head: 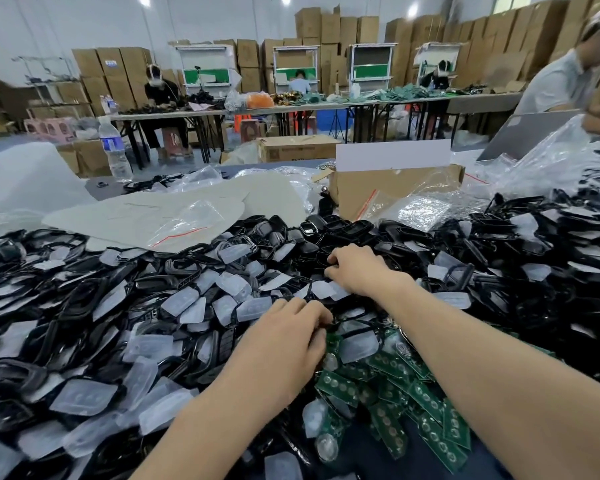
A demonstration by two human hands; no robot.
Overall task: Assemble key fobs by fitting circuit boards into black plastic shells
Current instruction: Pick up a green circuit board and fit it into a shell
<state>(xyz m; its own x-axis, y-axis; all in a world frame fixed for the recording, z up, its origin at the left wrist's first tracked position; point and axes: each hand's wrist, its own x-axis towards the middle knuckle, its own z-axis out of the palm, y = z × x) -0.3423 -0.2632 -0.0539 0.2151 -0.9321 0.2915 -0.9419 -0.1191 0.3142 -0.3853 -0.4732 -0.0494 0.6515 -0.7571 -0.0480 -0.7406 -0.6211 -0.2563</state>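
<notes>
Green boards (392, 379): heaped near, right of centre; thin, stiff, light, best taken by the edges.
Black shells (194, 268): piled from left to right; hard, slick, light.
Left hand (286, 344): fingers curled, tips at a board and shell; probably gripped, though hidden.
Right hand (357, 271): farther off, fingers curled into shells; what is held cannot be told.
</notes>
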